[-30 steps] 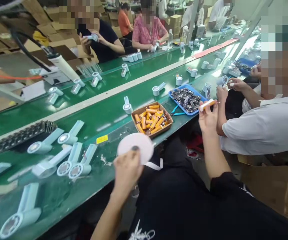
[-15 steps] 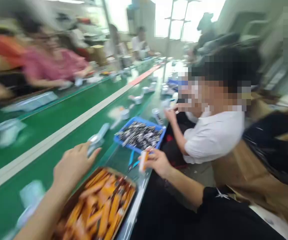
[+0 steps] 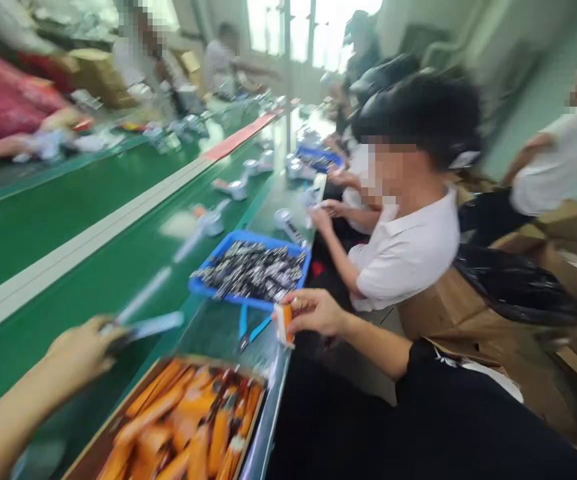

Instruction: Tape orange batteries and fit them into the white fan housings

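Observation:
My right hand (image 3: 313, 312) is closed on an orange battery with a white end (image 3: 284, 324), held at the table's edge near the blue tray (image 3: 199, 287). My left hand (image 3: 81, 353) reaches over the green belt and grips the head of a pale blue hand fan (image 3: 151, 327); its fingers are smeared by motion. Below both hands stands a brown box (image 3: 118, 427) full of orange batteries (image 3: 193, 427).
The blue tray holds several small dark parts. Blue-handled pliers (image 3: 251, 330) lie in front of it. More pale fans (image 3: 208, 223) lie along the green belt (image 3: 68, 220). A person in a white shirt (image 3: 408, 247) sits close on my right; other people work across the belt.
The view has swung right and up. My left hand left the white tape roll, reached across the belt and took hold of a fan. My right hand dropped to the table's edge with the battery.

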`<action>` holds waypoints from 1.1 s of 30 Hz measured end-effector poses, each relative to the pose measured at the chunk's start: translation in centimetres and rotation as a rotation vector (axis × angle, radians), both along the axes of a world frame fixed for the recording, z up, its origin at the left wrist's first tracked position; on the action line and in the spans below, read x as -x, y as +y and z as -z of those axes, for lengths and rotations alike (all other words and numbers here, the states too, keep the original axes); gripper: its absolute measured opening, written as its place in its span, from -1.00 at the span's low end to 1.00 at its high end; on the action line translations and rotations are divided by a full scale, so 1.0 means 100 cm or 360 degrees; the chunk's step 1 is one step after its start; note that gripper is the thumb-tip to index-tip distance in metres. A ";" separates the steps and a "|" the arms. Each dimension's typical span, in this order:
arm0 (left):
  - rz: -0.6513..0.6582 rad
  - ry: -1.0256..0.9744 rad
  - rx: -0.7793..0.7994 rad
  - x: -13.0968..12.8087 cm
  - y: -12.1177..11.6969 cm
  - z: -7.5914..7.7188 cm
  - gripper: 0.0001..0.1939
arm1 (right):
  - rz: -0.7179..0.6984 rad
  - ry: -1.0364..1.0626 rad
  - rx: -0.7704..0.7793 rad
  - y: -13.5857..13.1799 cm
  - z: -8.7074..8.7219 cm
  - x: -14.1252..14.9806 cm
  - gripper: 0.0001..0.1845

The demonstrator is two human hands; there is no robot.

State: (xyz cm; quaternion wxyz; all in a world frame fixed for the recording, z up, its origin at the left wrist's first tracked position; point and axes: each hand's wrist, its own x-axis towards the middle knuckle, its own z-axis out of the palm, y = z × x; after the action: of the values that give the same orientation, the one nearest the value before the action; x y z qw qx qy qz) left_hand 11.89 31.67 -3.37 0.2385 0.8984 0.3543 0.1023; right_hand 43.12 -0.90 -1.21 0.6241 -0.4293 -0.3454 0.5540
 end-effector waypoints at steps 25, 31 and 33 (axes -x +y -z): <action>-0.0339 0.0225 0.0253 -0.055 0.001 -0.013 -0.64 | -0.0898 -0.3130 0.0063 0.228 -0.028 0.123 -0.54; -0.0545 0.0145 0.0154 -0.069 -0.021 -0.046 -0.63 | -0.0894 -0.3128 0.0077 0.231 -0.020 0.124 -0.47; -0.0653 0.0066 0.0051 -0.058 -0.043 -0.062 -0.66 | -0.0855 -0.3132 0.0047 0.233 -0.023 0.121 -0.48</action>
State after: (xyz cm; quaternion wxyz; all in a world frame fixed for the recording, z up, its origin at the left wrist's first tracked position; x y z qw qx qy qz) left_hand 17.73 27.33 2.87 0.2197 0.8054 0.5363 0.1245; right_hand 31.02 22.37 1.11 -0.0870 -0.6102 -0.7833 0.0813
